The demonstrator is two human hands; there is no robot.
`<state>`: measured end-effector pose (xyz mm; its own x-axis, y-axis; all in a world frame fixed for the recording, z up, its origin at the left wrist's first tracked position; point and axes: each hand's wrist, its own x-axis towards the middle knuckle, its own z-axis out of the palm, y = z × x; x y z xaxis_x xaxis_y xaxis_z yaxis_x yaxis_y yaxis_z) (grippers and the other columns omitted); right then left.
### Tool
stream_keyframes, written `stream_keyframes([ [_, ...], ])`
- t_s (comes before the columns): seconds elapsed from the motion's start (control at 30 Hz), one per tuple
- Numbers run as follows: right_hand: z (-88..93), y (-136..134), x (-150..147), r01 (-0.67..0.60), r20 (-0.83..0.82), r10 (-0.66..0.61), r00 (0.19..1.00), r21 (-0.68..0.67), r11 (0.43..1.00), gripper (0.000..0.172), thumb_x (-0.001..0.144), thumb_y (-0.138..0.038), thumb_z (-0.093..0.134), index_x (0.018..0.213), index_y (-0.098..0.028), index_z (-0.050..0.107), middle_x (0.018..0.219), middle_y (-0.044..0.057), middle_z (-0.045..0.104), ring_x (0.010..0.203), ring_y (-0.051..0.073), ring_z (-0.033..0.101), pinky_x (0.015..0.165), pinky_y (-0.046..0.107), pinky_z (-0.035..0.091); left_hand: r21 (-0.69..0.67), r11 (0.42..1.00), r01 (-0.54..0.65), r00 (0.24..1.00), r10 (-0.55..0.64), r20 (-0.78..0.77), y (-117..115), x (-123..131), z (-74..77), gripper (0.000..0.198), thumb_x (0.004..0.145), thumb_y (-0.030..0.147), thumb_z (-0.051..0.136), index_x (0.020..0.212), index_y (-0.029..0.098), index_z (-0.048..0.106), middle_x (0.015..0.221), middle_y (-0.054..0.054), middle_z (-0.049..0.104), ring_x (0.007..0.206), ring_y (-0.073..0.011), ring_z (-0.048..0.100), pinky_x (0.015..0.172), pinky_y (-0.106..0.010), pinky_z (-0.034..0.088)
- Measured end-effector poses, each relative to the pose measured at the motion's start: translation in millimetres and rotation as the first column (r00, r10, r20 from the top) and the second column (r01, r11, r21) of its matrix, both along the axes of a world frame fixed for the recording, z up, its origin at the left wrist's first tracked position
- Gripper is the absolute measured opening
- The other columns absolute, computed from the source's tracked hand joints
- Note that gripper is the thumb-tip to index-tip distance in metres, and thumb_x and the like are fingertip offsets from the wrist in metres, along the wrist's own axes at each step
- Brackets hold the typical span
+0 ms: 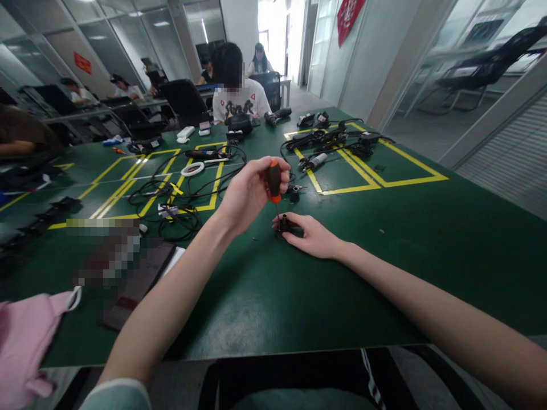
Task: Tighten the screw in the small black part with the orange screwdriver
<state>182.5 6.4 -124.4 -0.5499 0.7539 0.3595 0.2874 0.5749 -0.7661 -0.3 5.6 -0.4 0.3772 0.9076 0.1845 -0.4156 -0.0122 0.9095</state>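
My left hand [248, 193] grips a screwdriver [274, 183] with a black and orange handle, held upright with its shaft pointing down. The tip meets a small black part [287, 226] that lies on the green table [384, 250]. My right hand [311, 236] lies flat on the table and pins that black part with its fingers. Most of the part is hidden under the fingers. Just beyond it, two small black pieces [294, 193] lie loose on the table.
Tangled black cables [171, 199] and a white ring [192, 168] lie at the left inside yellow tape lines. More black tools and cables [337, 142] lie at the far right. A person sits across the table. A pink bag [25, 341] lies at the near left.
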Motion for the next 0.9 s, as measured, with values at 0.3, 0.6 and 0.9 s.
stream_keyframes([
  [0.3, -1.2, 0.2, 0.2, 0.005, 0.013, -0.005, 1.0, 0.001, 1.0, 0.028, 0.092, -0.019, 0.061, 0.119, -0.018, 0.068, 0.121, 0.012, 0.081, 0.109, 0.027, 0.078, 0.101, 0.044, 0.061, 0.02, 0.999, -0.037, 0.999, 0.037, -0.025, -5.1, 1.4, 3.3, 0.019, 0.091, 0.03, 0.066, 0.09, 0.02, 0.051, 0.068, 0.004, 0.06, 0.055, -0.0071, 0.049, 0.059, -0.02, 0.041],
  [0.6, 1.0, -0.3, 0.5, 0.001, -0.009, -0.001, 1.0, 0.002, 1.0, 0.029, 0.09, -0.018, 0.062, 0.118, -0.019, 0.071, 0.119, 0.011, 0.081, 0.108, 0.026, 0.078, 0.101, 0.043, 0.061, 0.01, 1.0, -0.007, 1.0, 0.008, -0.01, -0.8, -0.3, -0.2, 0.021, 0.096, 0.032, 0.057, 0.089, 0.015, 0.066, 0.08, -0.001, 0.063, 0.074, -0.01, 0.062, 0.078, -0.023, 0.053],
  [0.9, -0.7, 0.0, 0.1, 0.015, -0.01, -0.016, 1.0, -0.012, 1.0, 0.03, 0.089, -0.017, 0.065, 0.119, -0.019, 0.072, 0.115, 0.01, 0.082, 0.107, 0.026, 0.078, 0.1, 0.043, 0.062, 0.011, 0.999, -0.053, 0.998, 0.053, -0.04, -2.8, 1.5, 1.2, 0.021, 0.091, 0.034, 0.068, 0.088, 0.02, 0.054, 0.071, 0.003, 0.062, 0.058, -0.0074, 0.052, 0.06, -0.021, 0.042],
])
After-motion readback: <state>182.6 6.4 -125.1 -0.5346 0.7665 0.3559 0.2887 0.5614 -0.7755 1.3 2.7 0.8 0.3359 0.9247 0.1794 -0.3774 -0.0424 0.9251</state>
